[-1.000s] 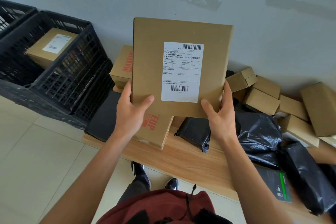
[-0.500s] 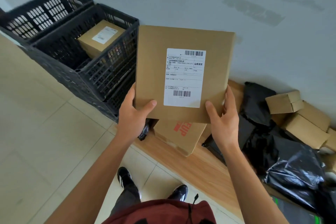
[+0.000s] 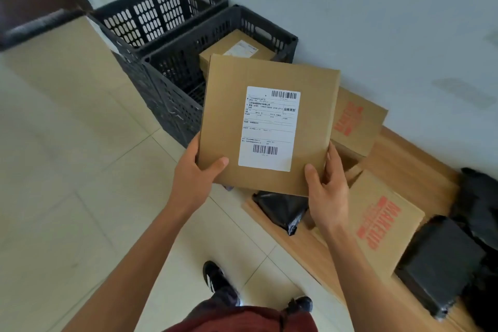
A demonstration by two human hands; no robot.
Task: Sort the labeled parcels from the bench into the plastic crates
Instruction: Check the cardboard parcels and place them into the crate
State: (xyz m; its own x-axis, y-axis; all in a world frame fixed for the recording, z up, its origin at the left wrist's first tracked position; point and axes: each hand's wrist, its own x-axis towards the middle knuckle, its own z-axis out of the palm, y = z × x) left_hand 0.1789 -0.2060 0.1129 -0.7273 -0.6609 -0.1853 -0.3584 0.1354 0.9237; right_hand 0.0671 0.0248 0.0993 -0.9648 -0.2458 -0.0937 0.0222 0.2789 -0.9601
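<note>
I hold the flat cardboard parcel (image 3: 269, 127) in both hands, label (image 3: 269, 129) facing me. My left hand (image 3: 192, 174) grips the lower left corner, thumb on the front face and fingers behind; my right hand (image 3: 327, 187) grips the lower right corner the same way. The parcel's long axis runs up and away from my hands, tilted slightly to the right. The near crate (image 3: 172, 105) lies directly beyond the parcel's upper edge and a little to the left of my hands; it already contains one labeled box (image 3: 237, 48). The far crate (image 3: 151, 17) stands just beside it, farther left and away. My left hand is the nearer one to both crates. Judged from this layout, the coming move is a forward-left carry, then lowering the parcel flat through the crate opening. The desk (image 3: 420, 170) lies to the right of my right hand, carrying printed cartons (image 3: 382, 226) and black mailer bags (image 3: 283, 209) not yet sorted.
</note>
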